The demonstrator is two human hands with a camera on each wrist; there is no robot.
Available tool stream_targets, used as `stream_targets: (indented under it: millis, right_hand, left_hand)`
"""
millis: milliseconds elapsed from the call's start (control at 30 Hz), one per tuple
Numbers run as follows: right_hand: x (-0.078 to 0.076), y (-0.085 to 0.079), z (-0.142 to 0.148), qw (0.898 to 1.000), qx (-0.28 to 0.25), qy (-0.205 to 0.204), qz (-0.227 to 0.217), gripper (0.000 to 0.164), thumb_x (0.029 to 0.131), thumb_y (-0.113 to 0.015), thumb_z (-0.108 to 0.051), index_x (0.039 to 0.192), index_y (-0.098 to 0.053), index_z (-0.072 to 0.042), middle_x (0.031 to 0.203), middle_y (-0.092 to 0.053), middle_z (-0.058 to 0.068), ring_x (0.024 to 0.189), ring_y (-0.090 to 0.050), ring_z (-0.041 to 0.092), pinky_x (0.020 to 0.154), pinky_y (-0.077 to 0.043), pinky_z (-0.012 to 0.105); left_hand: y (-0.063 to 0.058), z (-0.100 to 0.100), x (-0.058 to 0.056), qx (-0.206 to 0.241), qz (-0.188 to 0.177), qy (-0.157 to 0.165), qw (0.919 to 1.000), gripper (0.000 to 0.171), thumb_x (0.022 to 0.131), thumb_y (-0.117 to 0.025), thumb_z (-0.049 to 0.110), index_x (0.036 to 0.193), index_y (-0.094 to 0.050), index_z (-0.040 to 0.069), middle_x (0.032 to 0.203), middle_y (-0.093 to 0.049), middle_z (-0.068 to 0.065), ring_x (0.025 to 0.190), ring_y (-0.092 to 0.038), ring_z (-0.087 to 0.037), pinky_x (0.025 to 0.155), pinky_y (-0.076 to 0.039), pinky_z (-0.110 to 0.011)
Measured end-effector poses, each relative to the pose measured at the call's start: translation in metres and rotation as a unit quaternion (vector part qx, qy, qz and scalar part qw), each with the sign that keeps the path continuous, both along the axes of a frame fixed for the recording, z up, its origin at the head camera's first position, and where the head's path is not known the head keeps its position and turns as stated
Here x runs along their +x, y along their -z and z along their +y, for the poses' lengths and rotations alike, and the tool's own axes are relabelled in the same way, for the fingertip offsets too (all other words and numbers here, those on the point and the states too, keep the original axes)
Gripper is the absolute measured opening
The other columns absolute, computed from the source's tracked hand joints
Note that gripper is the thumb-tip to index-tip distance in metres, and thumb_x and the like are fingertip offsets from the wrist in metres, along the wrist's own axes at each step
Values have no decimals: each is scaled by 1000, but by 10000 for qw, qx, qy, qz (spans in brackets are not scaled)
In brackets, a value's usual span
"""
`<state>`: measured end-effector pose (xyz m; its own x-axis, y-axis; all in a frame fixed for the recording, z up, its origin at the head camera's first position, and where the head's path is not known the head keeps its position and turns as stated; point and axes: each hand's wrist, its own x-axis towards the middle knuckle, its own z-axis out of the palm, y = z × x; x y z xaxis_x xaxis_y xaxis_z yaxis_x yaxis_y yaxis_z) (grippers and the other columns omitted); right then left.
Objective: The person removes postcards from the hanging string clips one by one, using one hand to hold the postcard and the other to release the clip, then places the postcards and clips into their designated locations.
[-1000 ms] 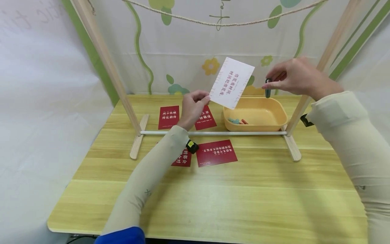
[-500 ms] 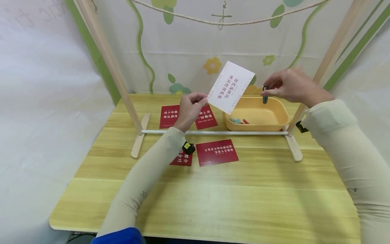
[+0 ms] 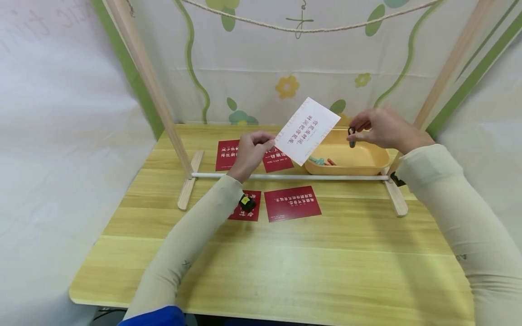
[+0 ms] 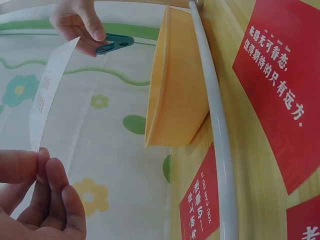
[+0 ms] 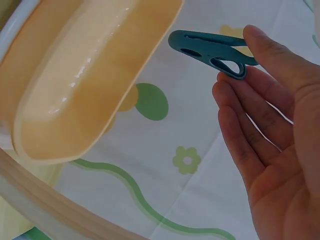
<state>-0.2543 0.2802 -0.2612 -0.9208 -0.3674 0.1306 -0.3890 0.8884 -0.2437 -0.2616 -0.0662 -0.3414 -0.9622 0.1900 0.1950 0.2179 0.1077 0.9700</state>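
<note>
My left hand (image 3: 253,153) pinches a white card (image 3: 308,131) with reddish printed writing by its lower-left corner, between thumb and fingers. The card is tilted and raised in front of the yellow basin (image 3: 363,169). To its right, my right hand (image 3: 385,128) pinches a dark teal clothespin (image 5: 210,50) by one end; in the right wrist view its other end points toward the basin. Card and clothespin are apart in the head view. Several small pegs (image 3: 320,160), teal and red, lie in the basin's left part.
A rope (image 3: 302,31) sags across the wooden frame, whose posts (image 3: 148,83) stand left and right. A white bar (image 3: 285,177) joins its feet low over the table (image 3: 285,271). Several red cards (image 3: 292,203) lie on the table behind and before that bar.
Both hands have come down, the right one with the clothespin also drifting slightly left. The white card has lowered and leaned further to the right.
</note>
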Motion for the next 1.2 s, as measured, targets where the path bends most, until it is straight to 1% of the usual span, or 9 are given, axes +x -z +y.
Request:
stream_targets:
  millis: [133,233,367,433,667,800,867,1033,1200]
  right_hand:
    - [-1,8,-3,9997,-94,-42,-231,29,96,-80,-19,117,-76,0,111,-80,18,106,-75,38,92,-61,53]
    - [-1,13,-3,9991,-146,-29,-385,31,96,-80,-20,119,-75,0,114,-79,19,111,-73,41,97,-58,60]
    - [-2,19,-3,9991,-143,-39,-397,31,95,-81,-21,118,-75,0,113,-80,18,111,-73,40,99,-57,60]
    - [-2,22,-3,9990,-164,-44,-404,30,95,-82,-20,116,-76,-1,112,-80,17,110,-73,39,98,-58,59]
    - [-3,36,-3,9983,-247,-13,-522,27,95,-82,-20,113,-76,-1,110,-80,17,108,-75,38,97,-59,58]
    - [-3,42,-3,9985,-237,-43,-495,29,94,-82,-21,113,-76,1,112,-79,20,106,-76,38,95,-60,58]
    - [-4,45,-4,9986,-245,-38,-474,29,94,-83,-20,113,-76,1,111,-80,19,105,-76,37,95,-60,57]
    - [-4,51,-5,9987,-181,-35,-469,27,94,-83,-20,111,-76,-1,108,-81,16,103,-76,35,93,-59,56]
    - [-4,56,-4,9985,-189,36,-517,28,94,-82,-20,111,-76,0,108,-80,16,104,-76,35,93,-59,56]
  left_hand:
    - [1,-4,2,-4,16,69,10000,16,104,-65,7,110,-78,3,100,-72,-6,93,-61,-26,79,-50,-25]
    - [2,-6,4,-9,22,105,9999,16,104,-64,6,111,-78,2,102,-72,-7,97,-62,-32,81,-50,-29]
    - [3,-8,6,-65,-1,159,9999,16,103,-64,6,112,-77,1,103,-72,-8,99,-62,-32,86,-51,-36]
    - [3,-10,7,-122,9,190,9997,16,103,-64,5,111,-77,0,102,-71,-8,100,-63,-34,86,-52,-36]
    - [4,-21,12,-389,-7,385,9985,17,103,-62,5,109,-77,0,103,-72,-10,93,-62,-23,83,-51,-29]
    - [5,-27,16,-496,-111,536,9973,19,104,-60,5,111,-76,-1,112,-73,-15,100,-64,-35,87,-53,-31]
    - [5,-29,17,-527,-133,603,9967,19,104,-60,4,112,-76,-2,113,-73,-17,100,-64,-36,88,-54,-32]
    - [6,-34,23,-709,-293,717,9945,18,104,-61,4,111,-77,0,108,-73,-12,94,-63,-23,85,-53,-31]
    - [5,-36,29,-877,-431,869,9914,16,103,-63,5,108,-78,2,100,-72,-8,91,-64,-21,81,-53,-31]
